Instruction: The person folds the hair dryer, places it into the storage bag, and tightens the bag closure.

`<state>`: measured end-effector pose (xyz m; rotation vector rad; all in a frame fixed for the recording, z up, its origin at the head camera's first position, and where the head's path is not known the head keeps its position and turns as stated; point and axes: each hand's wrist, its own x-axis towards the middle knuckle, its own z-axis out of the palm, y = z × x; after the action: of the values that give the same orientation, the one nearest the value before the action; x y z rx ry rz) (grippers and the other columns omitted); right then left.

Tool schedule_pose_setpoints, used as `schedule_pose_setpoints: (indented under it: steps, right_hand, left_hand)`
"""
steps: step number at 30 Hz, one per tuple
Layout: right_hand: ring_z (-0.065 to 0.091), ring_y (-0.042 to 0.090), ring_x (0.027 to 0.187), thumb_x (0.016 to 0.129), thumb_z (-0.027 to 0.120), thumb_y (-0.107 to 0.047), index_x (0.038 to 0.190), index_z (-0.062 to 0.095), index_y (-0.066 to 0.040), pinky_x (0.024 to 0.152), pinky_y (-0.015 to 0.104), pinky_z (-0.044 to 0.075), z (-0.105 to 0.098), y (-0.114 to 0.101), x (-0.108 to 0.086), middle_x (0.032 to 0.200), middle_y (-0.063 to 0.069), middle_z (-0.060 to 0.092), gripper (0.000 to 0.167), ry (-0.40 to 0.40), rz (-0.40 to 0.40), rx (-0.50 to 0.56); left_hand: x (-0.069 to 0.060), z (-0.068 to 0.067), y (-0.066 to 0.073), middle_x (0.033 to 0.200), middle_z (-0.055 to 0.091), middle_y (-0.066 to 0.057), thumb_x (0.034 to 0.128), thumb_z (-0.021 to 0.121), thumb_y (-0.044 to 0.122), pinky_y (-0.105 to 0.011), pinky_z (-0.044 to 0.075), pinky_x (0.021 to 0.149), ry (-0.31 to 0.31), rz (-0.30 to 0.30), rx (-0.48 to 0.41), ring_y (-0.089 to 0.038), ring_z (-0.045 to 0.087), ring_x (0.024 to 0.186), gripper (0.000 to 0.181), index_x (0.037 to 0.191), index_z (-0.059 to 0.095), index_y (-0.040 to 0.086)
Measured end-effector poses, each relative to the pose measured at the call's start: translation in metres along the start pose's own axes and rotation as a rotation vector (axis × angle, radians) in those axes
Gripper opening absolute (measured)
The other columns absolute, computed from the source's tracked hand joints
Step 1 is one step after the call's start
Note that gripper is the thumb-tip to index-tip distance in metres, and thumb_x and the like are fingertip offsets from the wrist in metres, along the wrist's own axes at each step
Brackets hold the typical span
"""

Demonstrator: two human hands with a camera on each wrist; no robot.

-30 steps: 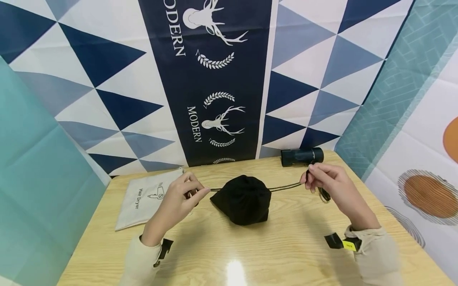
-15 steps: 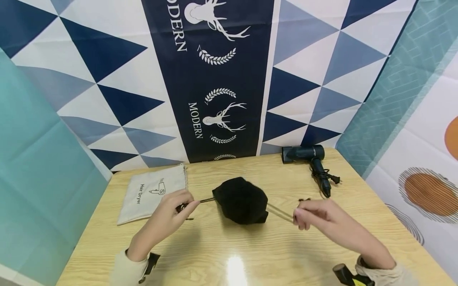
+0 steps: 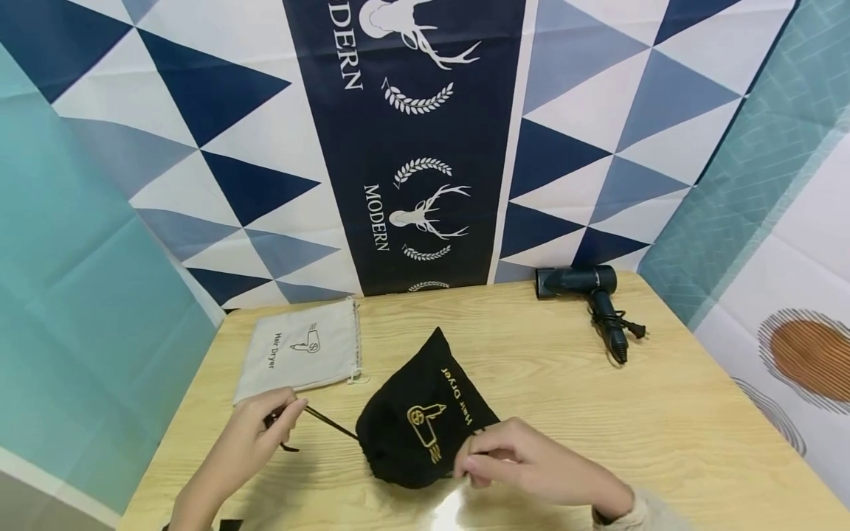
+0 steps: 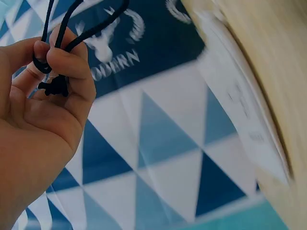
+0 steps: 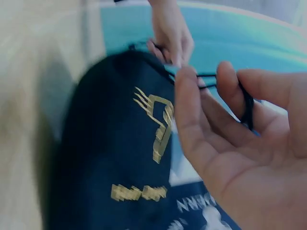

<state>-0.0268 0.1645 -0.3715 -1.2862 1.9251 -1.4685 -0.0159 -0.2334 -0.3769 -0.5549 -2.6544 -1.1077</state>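
A black drawstring bag (image 3: 415, 420) with gold "Hair Dryer" lettering and a gold dryer picture hangs tilted between my hands, its gathered mouth toward me. My left hand (image 3: 262, 424) pinches the black drawstring (image 3: 332, 422) to the left of the bag; in the left wrist view the cord (image 4: 91, 31) runs between thumb and fingers, its knotted end in the palm. Close to the bag's lower right side, my right hand (image 3: 514, 457) pinches the other drawstring. The right wrist view shows that cord (image 5: 207, 80) between thumb and fingertips.
A dark hair dryer (image 3: 576, 282) with its cord wound about the handle lies at the back right of the wooden table (image 3: 598, 413). At the back left a light grey "Hair Dryer" drawstring bag (image 3: 302, 346) lies flat. Patterned cloth walls (image 3: 425, 147) stand behind and at the sides.
Both hands have come nearer to me, the right one also leftward to the bag. The black bag has turned, so its gold print now faces up. The head view has shifted slightly.
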Motion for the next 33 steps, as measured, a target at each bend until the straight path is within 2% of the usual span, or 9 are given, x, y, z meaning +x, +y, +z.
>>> schedule_pose_setpoints:
  steps: [6,11,15,18,20,23,27,31,33]
  right_hand:
    - [0.063,0.013,0.111,0.105,0.051,-0.016,0.084,0.068,-0.013,0.087,0.027,0.053,0.027,0.007,0.023,0.117,-0.001,0.069,0.027,0.050,-0.031,-0.138]
    - [0.061,0.011,0.111,0.106,0.051,-0.025,0.101,0.070,-0.022,0.085,0.025,0.053,0.037,0.007,0.032,0.126,0.000,0.064,0.020,0.054,-0.008,-0.243]
    - [0.062,0.000,0.099,0.106,0.050,-0.026,0.116,0.070,-0.020,0.080,0.019,0.052,0.039,0.009,0.033,0.116,-0.011,0.067,0.024,-0.080,0.016,-0.235]
    - [0.060,-0.007,0.082,0.107,0.047,-0.026,0.122,0.068,-0.019,0.072,0.017,0.053,0.039,0.013,0.029,0.100,-0.017,0.068,0.027,-0.222,0.087,-0.141]
    - [0.059,-0.009,0.077,0.107,0.047,-0.025,0.124,0.067,-0.017,0.070,0.017,0.053,0.037,0.015,0.024,0.097,-0.017,0.068,0.028,-0.266,0.122,-0.117]
    - [0.058,-0.010,0.073,0.107,0.047,-0.023,0.124,0.066,-0.015,0.069,0.016,0.053,0.033,0.018,0.018,0.095,-0.015,0.068,0.027,-0.266,0.133,-0.143]
    - [0.057,-0.010,0.071,0.107,0.046,-0.020,0.125,0.065,-0.013,0.072,0.017,0.053,0.025,0.022,0.010,0.096,-0.012,0.070,0.027,-0.228,0.134,-0.160]
    - [0.060,-0.008,0.075,0.108,0.045,-0.019,0.125,0.064,-0.012,0.072,0.019,0.053,0.014,0.026,0.002,0.099,-0.011,0.071,0.027,-0.181,0.132,-0.168]
    - [0.061,-0.007,0.080,0.107,0.046,-0.018,0.125,0.065,-0.011,0.072,0.019,0.053,0.009,0.028,-0.002,0.104,-0.009,0.071,0.027,-0.152,0.121,-0.190]
  left_hand:
    - [-0.022,-0.013,-0.026,0.057,0.046,0.012,0.1035,0.055,0.022,-0.024,0.040,0.043,0.039,-0.137,0.060,-0.005,0.040,0.045,0.035,0.069,0.048,0.025]
    - [-0.044,-0.027,-0.040,0.055,0.046,0.008,0.1050,0.052,0.024,-0.025,0.040,0.043,0.038,-0.252,0.106,-0.007,0.040,0.044,0.037,0.069,0.049,0.020]
    - [-0.063,-0.041,-0.051,0.056,0.045,0.006,0.1059,0.050,0.026,-0.025,0.038,0.045,0.037,-0.358,0.190,-0.008,0.038,0.044,0.037,0.071,0.050,0.015]
    - [-0.075,-0.052,-0.062,0.058,0.044,0.005,0.1065,0.049,0.027,-0.025,0.035,0.046,0.016,-0.421,0.247,-0.009,0.036,0.045,0.037,0.072,0.050,0.013]
    - [-0.079,-0.059,-0.069,0.058,0.043,0.004,0.1066,0.048,0.027,-0.026,0.034,0.046,0.009,-0.439,0.276,-0.009,0.036,0.046,0.037,0.072,0.050,0.013]
    - [-0.083,-0.071,-0.080,0.058,0.043,0.002,0.1072,0.046,0.029,-0.026,0.033,0.047,-0.001,-0.478,0.312,-0.010,0.035,0.046,0.039,0.073,0.051,0.011]
    - [-0.082,-0.082,-0.097,0.057,0.045,0.001,0.1074,0.046,0.030,-0.027,0.031,0.046,0.016,-0.487,0.357,-0.011,0.035,0.045,0.041,0.073,0.054,0.010]
    - [-0.064,-0.089,-0.111,0.060,0.051,-0.001,0.1067,0.048,0.029,-0.028,0.032,0.048,0.036,-0.445,0.404,-0.010,0.040,0.049,0.040,0.072,0.056,0.009]
    - [-0.052,-0.092,-0.114,0.070,0.060,-0.008,0.1060,0.050,0.024,-0.031,0.041,0.051,0.031,-0.411,0.423,-0.012,0.051,0.054,0.034,0.081,0.062,0.004]
